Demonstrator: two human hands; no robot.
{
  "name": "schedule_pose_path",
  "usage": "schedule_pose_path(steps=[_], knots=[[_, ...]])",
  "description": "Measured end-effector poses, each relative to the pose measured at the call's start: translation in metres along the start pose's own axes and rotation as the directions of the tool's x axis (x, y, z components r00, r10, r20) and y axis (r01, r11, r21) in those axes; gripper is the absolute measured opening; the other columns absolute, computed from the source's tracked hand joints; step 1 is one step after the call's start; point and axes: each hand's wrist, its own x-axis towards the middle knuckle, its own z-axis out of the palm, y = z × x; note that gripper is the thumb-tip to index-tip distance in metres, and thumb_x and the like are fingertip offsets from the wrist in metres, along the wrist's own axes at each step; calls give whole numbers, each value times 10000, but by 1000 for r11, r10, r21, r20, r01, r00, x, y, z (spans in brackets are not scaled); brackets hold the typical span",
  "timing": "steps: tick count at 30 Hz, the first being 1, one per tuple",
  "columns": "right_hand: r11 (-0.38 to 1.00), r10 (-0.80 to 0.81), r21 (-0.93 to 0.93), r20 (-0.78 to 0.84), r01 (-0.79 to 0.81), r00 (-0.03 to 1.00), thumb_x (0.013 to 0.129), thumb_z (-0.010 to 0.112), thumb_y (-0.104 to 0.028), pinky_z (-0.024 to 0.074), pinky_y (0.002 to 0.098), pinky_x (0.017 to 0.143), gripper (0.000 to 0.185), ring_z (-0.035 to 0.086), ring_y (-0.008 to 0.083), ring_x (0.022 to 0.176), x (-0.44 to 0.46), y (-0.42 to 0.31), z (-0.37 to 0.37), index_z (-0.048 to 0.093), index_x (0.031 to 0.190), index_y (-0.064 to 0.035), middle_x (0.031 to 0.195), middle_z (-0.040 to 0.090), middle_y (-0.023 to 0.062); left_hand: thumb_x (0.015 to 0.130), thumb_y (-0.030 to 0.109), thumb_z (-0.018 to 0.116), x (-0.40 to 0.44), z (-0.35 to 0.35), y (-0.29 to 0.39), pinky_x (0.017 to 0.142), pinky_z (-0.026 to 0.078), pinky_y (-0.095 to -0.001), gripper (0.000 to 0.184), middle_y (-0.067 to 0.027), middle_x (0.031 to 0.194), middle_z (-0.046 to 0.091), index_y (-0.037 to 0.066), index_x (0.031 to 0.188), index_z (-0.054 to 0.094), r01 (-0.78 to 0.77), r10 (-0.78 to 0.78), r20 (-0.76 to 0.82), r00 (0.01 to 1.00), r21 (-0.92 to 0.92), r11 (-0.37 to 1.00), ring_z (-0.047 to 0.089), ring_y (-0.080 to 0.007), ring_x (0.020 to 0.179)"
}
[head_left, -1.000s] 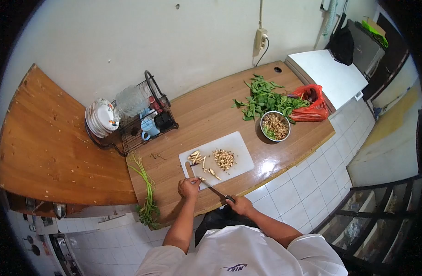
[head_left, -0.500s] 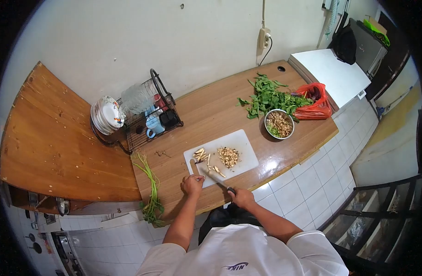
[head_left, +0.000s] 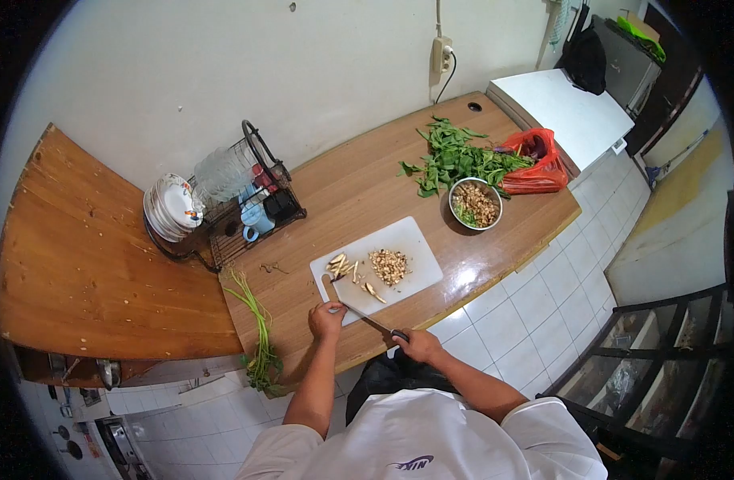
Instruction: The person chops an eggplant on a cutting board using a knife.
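1. Head view: our right hand [head_left: 417, 346] is wrapped round the handle of a kitchen knife [head_left: 371, 320], whose blade slants over the near corner of the white cutting board [head_left: 421, 278], tip toward our other hand.
2. Our left hand [head_left: 326, 322] is drawn in at the board's near edge, fingers nearly together; we cannot tell whether they pinch a small piece.
3. For clean cutting, we judge, we should tuck those fingertips back from the blade, lay the piece flat nearer the board's middle and use short, even strokes.
4. Chopped pale pieces [head_left: 389, 268] lie heaped on the board, longer pale sticks [head_left: 340, 265] to their left; we would keep them apart.
5. Farther right, we see a metal bowl [head_left: 501, 211] of chopped food beside leafy greens [head_left: 455, 160] and a red plastic bag [head_left: 549, 178].
6. Our white shirt [head_left: 407, 424] reads "NIKE", with a swoosh; we can read nothing else.
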Motion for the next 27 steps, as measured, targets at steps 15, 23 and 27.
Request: schedule_pose_path(steps=[15,23,27], knots=[[1000,16,-19,-64,-18,998,996,477,-617,540,518,825,573,688,426,948,0,-3,-7,681,1097,-91,941,719,223,790,274,827,4,-6,4,939,489,-430,112,-25,964,750,222,889,817,-13,22,97,995,-98,995,662,-273,954],[996,27,-82,20,-25,999,1012,447,-592,550,516,849,571,695,411,978,1,-10,-1,673,1230,-115,1009,728,217,749,397,834,-19,-24,20,909,451,-436,175,40,943,747,272,871,811,-13,24,-80,997,138,990,638,-227,1043],[994,33,-104,-4,-33,999,1014,447,-590,549,521,853,568,694,413,983,2,-18,2,672,1228,-114,1015,730,213,746,398,830,-24,-18,6,928,424,-420,168,68,938,741,271,854,816,-65,76,-45,996,205,977,628,-209,1038]])
